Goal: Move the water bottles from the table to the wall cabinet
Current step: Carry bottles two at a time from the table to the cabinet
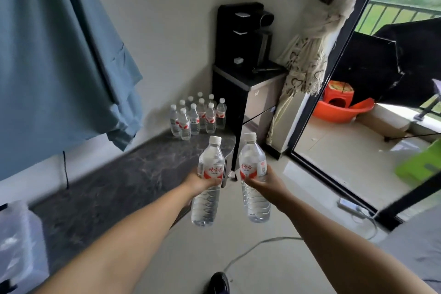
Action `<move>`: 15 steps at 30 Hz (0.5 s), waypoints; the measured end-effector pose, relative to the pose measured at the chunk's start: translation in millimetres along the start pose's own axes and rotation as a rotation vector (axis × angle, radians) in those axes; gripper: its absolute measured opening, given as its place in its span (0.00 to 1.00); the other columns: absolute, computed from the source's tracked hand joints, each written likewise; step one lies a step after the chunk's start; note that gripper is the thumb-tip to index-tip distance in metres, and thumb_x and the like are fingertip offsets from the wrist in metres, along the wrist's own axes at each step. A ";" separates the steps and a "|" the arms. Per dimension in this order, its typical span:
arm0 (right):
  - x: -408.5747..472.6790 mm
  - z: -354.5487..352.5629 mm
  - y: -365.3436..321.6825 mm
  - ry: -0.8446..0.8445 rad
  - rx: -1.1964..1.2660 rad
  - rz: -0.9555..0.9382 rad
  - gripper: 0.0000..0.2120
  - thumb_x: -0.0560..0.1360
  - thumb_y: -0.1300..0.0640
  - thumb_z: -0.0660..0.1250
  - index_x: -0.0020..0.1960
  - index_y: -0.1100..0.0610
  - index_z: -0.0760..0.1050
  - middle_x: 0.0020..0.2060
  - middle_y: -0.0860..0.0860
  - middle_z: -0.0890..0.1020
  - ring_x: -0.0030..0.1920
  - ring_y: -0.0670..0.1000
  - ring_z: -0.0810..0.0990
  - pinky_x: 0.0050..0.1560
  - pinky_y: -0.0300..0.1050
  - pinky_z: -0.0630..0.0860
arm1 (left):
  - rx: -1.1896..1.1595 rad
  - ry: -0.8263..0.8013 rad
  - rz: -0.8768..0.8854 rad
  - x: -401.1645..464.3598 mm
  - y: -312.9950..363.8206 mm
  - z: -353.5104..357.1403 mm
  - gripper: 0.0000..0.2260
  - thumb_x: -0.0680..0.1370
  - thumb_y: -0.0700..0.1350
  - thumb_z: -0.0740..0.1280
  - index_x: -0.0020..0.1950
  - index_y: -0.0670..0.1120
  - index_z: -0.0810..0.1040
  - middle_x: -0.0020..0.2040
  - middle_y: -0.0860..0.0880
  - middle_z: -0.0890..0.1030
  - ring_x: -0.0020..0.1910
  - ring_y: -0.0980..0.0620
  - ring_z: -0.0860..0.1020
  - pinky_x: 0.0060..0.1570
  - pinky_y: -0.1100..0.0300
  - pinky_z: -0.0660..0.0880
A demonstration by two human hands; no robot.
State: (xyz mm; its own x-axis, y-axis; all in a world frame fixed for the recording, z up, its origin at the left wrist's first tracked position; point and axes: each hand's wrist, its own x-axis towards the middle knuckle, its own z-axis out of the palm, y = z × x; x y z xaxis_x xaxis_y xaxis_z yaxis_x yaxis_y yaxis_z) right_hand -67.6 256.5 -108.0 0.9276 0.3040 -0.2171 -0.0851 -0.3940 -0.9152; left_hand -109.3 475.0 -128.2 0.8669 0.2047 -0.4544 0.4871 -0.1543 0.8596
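My left hand [200,182] grips a clear water bottle [208,175] with a white cap and red label, held upright by its middle. A second, matching water bottle [254,174] is in my right hand [267,182], also upright. Both hang in the air past the near end of the dark marble table [114,188]. A cluster of several more bottles [198,116] stands at the table's far end against the white wall. No wall cabinet is in view.
A black water dispenser [243,59] stands right of the table. A blue cloth [59,55] hangs over the table's left. A tied curtain [307,55] and an open balcony door [334,93] are at right. A white cable [253,248] crosses the floor. A clear plastic box [19,241] sits lower left.
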 end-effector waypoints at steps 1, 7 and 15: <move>19.0 -6.2 -3.6 -0.006 -0.008 0.005 0.17 0.71 0.57 0.74 0.56 0.55 0.73 0.48 0.55 0.83 0.46 0.53 0.83 0.42 0.39 0.80 | -0.003 0.000 -0.009 16.6 8.1 1.3 0.14 0.67 0.48 0.78 0.47 0.52 0.77 0.48 0.49 0.83 0.48 0.49 0.81 0.50 0.56 0.75; 110.8 -30.2 -23.0 0.004 -0.015 0.057 0.20 0.70 0.56 0.76 0.55 0.54 0.69 0.50 0.57 0.81 0.50 0.56 0.82 0.54 0.57 0.80 | -0.031 0.054 -0.069 90.6 51.3 -4.6 0.18 0.66 0.51 0.78 0.51 0.50 0.76 0.46 0.50 0.82 0.44 0.52 0.80 0.41 0.60 0.75; 234.1 -19.3 -37.8 -0.116 -0.129 0.113 0.27 0.66 0.53 0.77 0.60 0.59 0.69 0.51 0.57 0.82 0.51 0.57 0.82 0.55 0.59 0.79 | -0.060 0.159 -0.170 172.6 70.7 -31.1 0.23 0.66 0.49 0.78 0.57 0.48 0.76 0.52 0.47 0.82 0.52 0.47 0.80 0.55 0.51 0.77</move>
State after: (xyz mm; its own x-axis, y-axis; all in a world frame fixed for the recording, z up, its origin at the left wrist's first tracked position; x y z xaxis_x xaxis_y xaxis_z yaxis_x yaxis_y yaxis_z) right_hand 159.8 325.9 -117.7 0.8660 0.3465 -0.3607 -0.1320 -0.5372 -0.8330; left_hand 71.5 529.5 -138.6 0.7431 0.3735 -0.5552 0.6132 -0.0481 0.7884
